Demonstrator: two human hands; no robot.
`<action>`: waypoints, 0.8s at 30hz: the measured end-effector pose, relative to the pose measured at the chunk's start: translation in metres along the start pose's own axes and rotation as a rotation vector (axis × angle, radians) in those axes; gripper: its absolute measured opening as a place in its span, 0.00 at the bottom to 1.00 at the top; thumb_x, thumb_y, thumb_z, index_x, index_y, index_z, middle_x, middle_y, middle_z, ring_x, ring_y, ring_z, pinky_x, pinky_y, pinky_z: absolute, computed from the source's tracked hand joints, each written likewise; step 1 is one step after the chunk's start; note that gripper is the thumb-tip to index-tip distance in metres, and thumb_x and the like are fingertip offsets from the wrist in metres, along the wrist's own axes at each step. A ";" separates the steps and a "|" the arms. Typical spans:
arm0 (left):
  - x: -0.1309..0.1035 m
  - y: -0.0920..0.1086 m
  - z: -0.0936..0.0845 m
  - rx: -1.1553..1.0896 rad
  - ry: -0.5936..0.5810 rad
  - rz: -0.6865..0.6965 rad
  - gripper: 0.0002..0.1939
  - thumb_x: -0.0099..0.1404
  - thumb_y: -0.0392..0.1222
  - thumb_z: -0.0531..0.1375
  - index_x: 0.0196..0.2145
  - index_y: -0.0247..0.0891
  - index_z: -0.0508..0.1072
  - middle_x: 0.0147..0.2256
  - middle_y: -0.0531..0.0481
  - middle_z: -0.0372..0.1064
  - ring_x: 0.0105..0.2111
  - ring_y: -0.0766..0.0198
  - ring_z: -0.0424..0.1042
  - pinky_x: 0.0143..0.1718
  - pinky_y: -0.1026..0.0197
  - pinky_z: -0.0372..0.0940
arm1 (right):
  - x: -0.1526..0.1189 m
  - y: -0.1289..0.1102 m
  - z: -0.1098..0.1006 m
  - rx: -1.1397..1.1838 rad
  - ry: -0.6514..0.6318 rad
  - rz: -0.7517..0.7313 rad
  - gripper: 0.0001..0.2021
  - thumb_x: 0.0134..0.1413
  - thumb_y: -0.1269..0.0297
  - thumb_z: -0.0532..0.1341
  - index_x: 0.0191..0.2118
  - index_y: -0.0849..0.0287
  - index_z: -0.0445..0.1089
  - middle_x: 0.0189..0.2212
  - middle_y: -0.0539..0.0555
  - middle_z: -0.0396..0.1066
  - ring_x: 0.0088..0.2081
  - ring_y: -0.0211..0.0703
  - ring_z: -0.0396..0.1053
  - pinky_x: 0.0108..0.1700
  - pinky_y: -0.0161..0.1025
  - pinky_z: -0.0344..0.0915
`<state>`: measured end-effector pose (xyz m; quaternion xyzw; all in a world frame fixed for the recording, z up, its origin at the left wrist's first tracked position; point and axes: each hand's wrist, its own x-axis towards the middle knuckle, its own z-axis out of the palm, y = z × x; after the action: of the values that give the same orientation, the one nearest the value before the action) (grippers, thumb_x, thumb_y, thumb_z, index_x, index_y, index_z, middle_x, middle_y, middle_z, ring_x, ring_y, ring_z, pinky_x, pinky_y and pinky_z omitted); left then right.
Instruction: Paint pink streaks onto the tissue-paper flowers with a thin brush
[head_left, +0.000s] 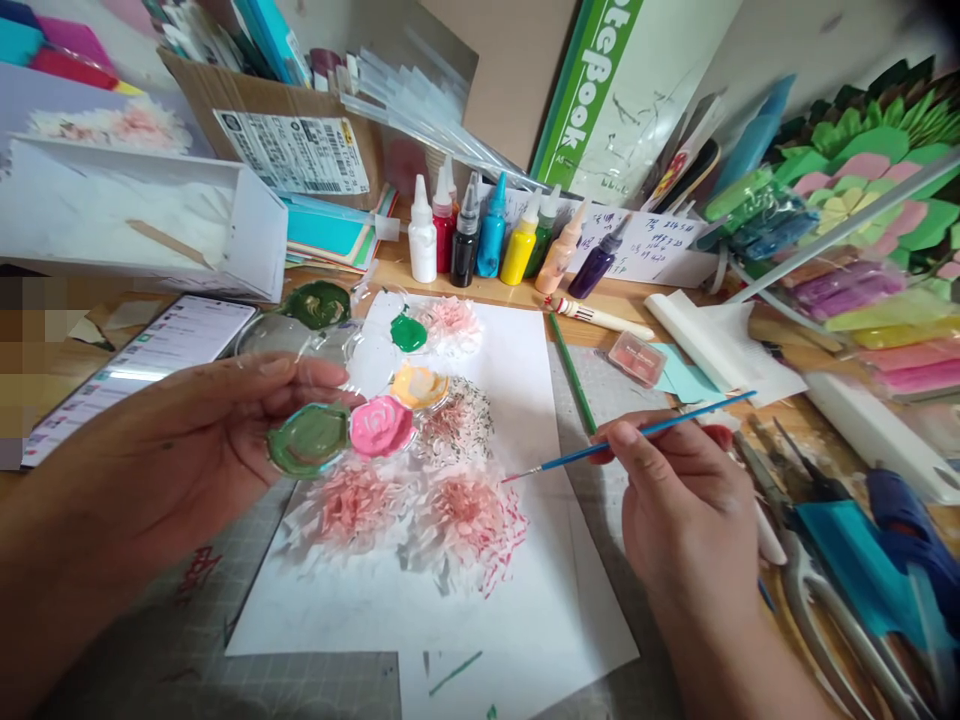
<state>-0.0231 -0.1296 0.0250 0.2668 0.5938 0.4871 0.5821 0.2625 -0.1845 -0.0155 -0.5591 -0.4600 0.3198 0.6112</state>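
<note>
My left hand (225, 440) grips a clear plastic paint palette (289, 340) by its edge, tilted over white paper. Its wells hold dark green, bright green, yellow-orange, pink (382, 425) and olive paint. Between the thumb and fingers of my right hand (675, 480) is a thin blue paintbrush (630, 435), its pink-tinted tip beside a ruffled paper flower (469, 525). That flower has pink dabs along its right edge. To its left lies a similar pink and white flower (356, 505). Behind them sits a dark-speckled flower (456, 425), and a further pale pink one (454, 320) is farther back.
Several paint bottles (517, 250) line the back of the desk. At left are a phone (142, 370) and a white box (255, 235). Scissors (810, 610) and a blue glue gun (900, 520) crowd the right side. A green stick (574, 375) lies beside the white paper (540, 610).
</note>
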 end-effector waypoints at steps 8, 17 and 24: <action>0.005 -0.004 -0.007 0.004 -0.045 0.013 0.08 0.50 0.40 0.70 0.29 0.36 0.84 0.26 0.43 0.80 0.28 0.55 0.76 0.27 0.58 0.75 | 0.001 0.001 0.002 0.049 0.027 -0.009 0.06 0.58 0.63 0.69 0.31 0.56 0.77 0.25 0.48 0.74 0.27 0.38 0.70 0.31 0.37 0.64; -0.001 -0.002 0.001 0.020 -0.009 0.036 0.09 0.44 0.40 0.69 0.26 0.35 0.84 0.23 0.41 0.78 0.26 0.57 0.74 0.22 0.61 0.73 | 0.000 0.003 0.000 0.118 0.076 0.002 0.07 0.57 0.64 0.69 0.29 0.57 0.76 0.24 0.48 0.72 0.27 0.37 0.67 0.30 0.36 0.62; 0.004 -0.005 -0.009 0.014 -0.011 0.062 0.09 0.49 0.41 0.69 0.29 0.34 0.84 0.25 0.42 0.79 0.26 0.60 0.75 0.24 0.65 0.74 | 0.000 0.001 0.000 0.087 0.019 0.014 0.06 0.58 0.66 0.67 0.30 0.56 0.75 0.22 0.47 0.72 0.25 0.37 0.66 0.29 0.35 0.61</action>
<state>-0.0314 -0.1310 0.0172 0.2919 0.5855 0.4994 0.5680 0.2627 -0.1840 -0.0163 -0.5383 -0.4357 0.3385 0.6371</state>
